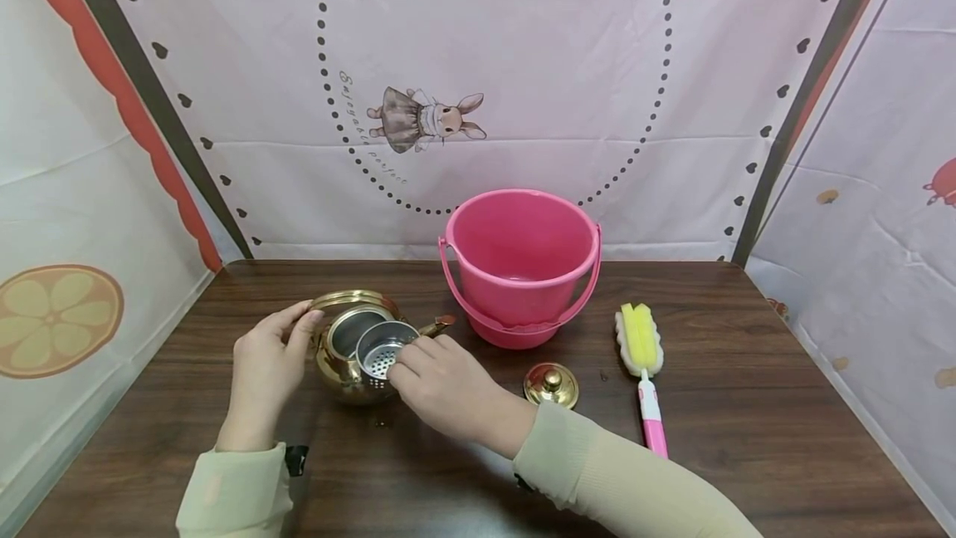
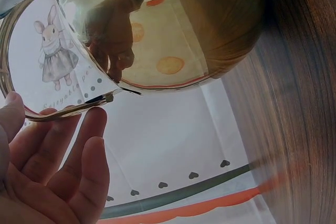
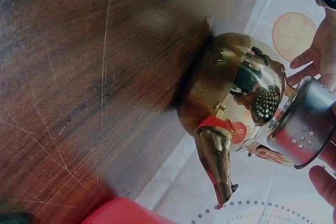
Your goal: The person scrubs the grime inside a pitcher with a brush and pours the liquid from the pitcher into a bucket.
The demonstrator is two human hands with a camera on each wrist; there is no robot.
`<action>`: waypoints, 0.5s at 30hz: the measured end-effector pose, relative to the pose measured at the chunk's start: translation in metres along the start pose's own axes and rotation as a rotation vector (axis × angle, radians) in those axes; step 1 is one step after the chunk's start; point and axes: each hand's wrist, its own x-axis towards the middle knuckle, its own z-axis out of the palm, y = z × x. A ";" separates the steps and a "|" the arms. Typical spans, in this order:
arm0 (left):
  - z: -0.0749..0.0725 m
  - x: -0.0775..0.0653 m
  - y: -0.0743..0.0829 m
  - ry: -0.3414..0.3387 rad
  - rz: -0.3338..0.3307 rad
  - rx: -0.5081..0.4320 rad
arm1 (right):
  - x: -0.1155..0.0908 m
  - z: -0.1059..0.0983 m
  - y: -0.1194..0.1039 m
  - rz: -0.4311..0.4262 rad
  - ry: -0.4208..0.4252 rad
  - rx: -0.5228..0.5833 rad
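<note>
Left grip (image 1: 269, 364) holds gold kettle (image 1: 345, 379) by handle (image 1: 362, 297); right grip (image 1: 451, 388) holds strainer (image 1: 382, 358) at opening (image 1: 347, 330); pink bucket (image 1: 515, 305) beyond.

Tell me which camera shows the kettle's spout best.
The right wrist view: the spout shows large there, from base to tip. The head view shows it small and partly hidden, mainly its upper end. In the left wrist view I can't make it out.
</note>
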 end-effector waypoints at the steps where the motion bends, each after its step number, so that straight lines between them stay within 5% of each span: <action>1: 0.000 0.000 0.000 -0.001 -0.002 0.002 | 0.000 0.000 0.000 0.000 0.002 0.001; 15: 0.000 0.000 -0.001 -0.001 0.007 -0.009 | -0.006 0.000 0.003 0.010 0.011 0.015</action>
